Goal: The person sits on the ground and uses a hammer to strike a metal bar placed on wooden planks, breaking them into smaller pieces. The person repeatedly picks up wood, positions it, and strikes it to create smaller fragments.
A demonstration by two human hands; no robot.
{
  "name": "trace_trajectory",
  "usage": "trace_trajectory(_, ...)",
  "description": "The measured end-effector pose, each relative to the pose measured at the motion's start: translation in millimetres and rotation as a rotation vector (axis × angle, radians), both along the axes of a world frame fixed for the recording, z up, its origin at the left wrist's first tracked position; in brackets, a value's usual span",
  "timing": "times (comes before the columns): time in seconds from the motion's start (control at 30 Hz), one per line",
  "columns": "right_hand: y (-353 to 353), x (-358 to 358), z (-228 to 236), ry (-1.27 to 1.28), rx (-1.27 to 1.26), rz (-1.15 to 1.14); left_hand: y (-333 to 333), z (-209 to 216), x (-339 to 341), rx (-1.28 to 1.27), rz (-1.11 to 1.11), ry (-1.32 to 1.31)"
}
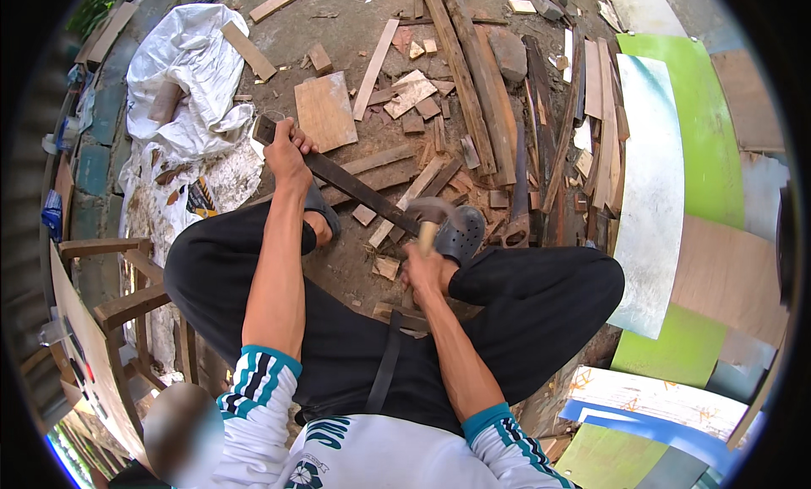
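Scrap wood (327,111) litters the dirt ground (338,46); over its middle slants a dark wooden strip (355,186), one end clenched in the left hand (289,154), presumably for steadiness, while the right hand (421,271) grasps a hammer (428,234)!

White shirt (397,455) with teal-cuffed striped sleeves (258,381), black trousers (541,295), grey perforated clogs (465,236).

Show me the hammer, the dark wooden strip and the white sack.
Hammer (427,235): head view, on the pale handle just below the metal head.
Dark wooden strip (359,188): head view, about midway along its length.
White sack (201,79): head view, on its crumpled middle.
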State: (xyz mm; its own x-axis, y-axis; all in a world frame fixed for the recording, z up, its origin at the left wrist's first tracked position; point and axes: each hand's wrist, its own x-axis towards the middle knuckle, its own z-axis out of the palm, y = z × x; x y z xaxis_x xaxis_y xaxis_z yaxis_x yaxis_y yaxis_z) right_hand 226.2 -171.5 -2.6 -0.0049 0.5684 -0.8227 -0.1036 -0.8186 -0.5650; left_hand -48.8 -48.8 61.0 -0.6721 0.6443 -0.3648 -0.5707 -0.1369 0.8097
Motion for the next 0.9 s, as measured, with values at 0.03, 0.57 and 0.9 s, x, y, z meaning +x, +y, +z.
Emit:
trace_trajectory(0.03,3,-4,8,0.01,-0.021,-0.009,-8,-10,-20,-0.011,0.045,-0.019)
trace_trajectory(0.57,26,5,52,-0.015,0.094,-0.075,-5,-16,-30,0.02,0.011,0.019)
trace_trajectory(0.9,-6,-18,-30,-0.042,0.022,-0.094,-7,-19,-24,-0.088,0.048,0.023)
